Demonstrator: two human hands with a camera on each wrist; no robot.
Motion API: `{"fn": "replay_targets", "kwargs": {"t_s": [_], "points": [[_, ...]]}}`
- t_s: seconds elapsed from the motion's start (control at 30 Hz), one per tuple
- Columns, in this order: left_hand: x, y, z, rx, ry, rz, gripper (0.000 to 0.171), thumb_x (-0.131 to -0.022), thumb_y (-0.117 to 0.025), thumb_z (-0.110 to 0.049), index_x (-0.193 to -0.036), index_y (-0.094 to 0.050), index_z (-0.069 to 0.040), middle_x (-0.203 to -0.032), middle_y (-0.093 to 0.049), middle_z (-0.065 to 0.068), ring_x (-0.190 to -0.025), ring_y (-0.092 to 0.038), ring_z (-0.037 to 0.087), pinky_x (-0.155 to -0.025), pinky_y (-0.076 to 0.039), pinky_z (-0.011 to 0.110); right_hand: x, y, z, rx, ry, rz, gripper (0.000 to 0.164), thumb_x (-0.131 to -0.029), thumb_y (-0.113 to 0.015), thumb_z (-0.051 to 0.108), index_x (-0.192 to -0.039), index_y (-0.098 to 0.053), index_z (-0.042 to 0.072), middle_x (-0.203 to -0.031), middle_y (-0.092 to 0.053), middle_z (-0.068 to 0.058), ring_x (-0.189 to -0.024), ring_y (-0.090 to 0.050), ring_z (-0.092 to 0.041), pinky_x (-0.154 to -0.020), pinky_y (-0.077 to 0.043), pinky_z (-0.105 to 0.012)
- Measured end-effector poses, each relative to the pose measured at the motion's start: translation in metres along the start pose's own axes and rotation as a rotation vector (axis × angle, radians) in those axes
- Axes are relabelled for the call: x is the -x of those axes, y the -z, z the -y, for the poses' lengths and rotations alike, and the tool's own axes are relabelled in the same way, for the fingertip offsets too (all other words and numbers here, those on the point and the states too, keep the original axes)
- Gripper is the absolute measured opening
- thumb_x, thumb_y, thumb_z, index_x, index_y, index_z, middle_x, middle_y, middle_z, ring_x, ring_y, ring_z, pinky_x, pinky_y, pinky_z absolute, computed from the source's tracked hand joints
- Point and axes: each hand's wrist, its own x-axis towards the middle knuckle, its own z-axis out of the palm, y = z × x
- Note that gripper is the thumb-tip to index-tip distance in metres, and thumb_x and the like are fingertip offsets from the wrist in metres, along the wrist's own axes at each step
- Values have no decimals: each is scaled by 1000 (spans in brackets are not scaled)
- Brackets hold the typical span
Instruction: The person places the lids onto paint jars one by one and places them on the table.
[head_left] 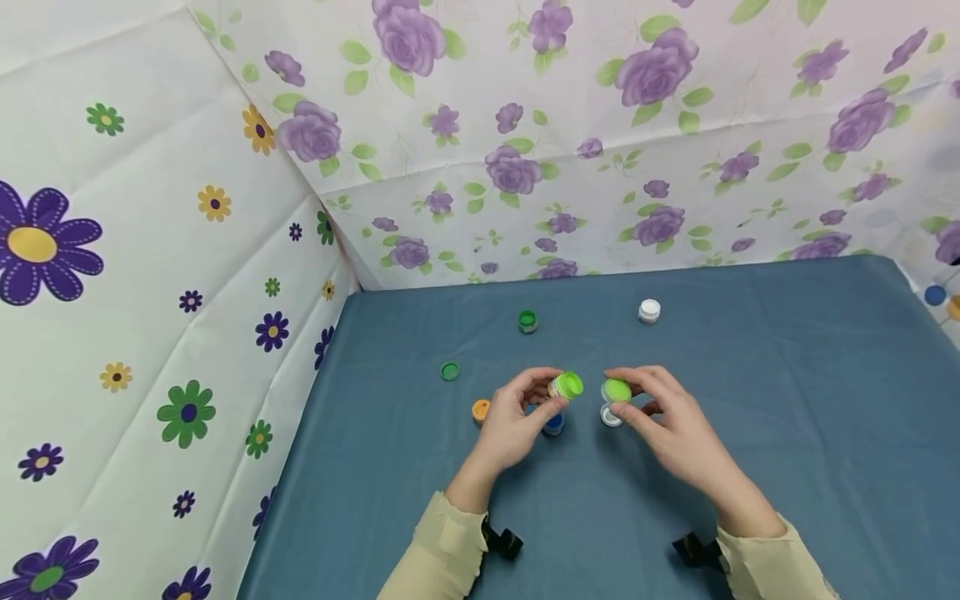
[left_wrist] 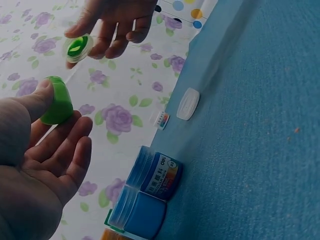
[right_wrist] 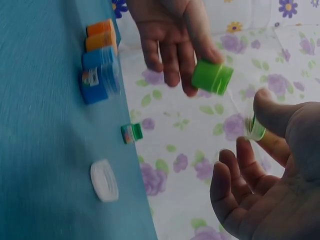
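Observation:
My left hand [head_left: 510, 425] pinches a small light green paint jar [head_left: 566, 386] between thumb and fingers, above the table. The jar is tilted, its top turned toward the right. A short gap away, my right hand [head_left: 682, 433] pinches a round clear lid [head_left: 617, 390] by its edge. Light green colour shows on the lid in the left wrist view. Lid and jar are apart. Beneath the hands lie a white lid [left_wrist: 188, 104] and a dark blue jar [left_wrist: 162, 176], with a lighter blue jar [left_wrist: 145, 215] beside it.
An orange jar [head_left: 480, 410] is partly hidden behind the left hand. Farther back stand a dark green jar [head_left: 528, 322] and a white jar [head_left: 649, 312]. A green lid [head_left: 450, 371] lies left of them. Flowered sheets [head_left: 465, 217] border the blue-covered table [head_left: 787, 375].

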Motion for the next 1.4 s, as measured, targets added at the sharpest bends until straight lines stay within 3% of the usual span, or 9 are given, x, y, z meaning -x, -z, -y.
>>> {"fn": "replay_targets", "kwargs": {"t_s": [0.17, 0.4, 0.63, 0.93, 1.23, 1.4], "points": [[4, 0, 1, -6, 21, 27, 33, -108, -69, -20, -140, -67, -15, -113, -71, 3, -96, -67, 20, -86, -57, 40, 1, -8, 6, -5, 20, 42, 42, -109, -65, 15, -151, -60, 18, -137, -56, -1, -117, -54, -16, -83, -51, -34], [0, 1, 0, 15, 12, 36, 33, -109, -67, -20, -142, -66, -14, -112, -70, 4, -94, -65, 19, -82, -55, 39, -7, -11, 17, 45, 86, 30, 46, -108, -63, 4, -152, -58, 17, -148, -55, -3, -125, -56, -21, -85, -52, -37], [0, 0, -1, -5, 10, 61, 33, -110, -65, -20, -142, -66, -12, -111, -71, 6, -92, -65, 19, -79, -55, 37, -11, -13, 23, 60, 99, 46, 45, -107, -68, 9, -151, -59, 17, -148, -57, -4, -128, -58, -25, -87, -56, -44], [-1, 0, 1, 6, -7, 65, 35, -109, -67, -18, -143, -64, -11, -115, -72, 6, -98, -67, 18, -82, -56, 35, -12, -15, 22, 78, 114, 22, 45, -105, -70, 10, -149, -62, 19, -139, -58, -2, -118, -62, -22, -85, -58, -44], [-1, 2, -1, 28, 0, 65, 32, -106, -71, -19, -137, -65, -12, -114, -74, 4, -99, -69, 15, -84, -58, 47, -12, -17, 24, 96, 124, 13, 46, -108, -68, 18, -152, -56, 13, -139, -59, -6, -124, -58, -24, -90, -57, -47], [0, 2, -2, 19, 7, 68, 31, -106, -71, -19, -136, -66, -13, -113, -73, 3, -98, -69, 14, -82, -58, 45, -11, -17, 26, 121, 124, 24, 44, -108, -67, 17, -151, -58, 14, -140, -59, -6, -120, -57, -24, -87, -55, -46]]}}
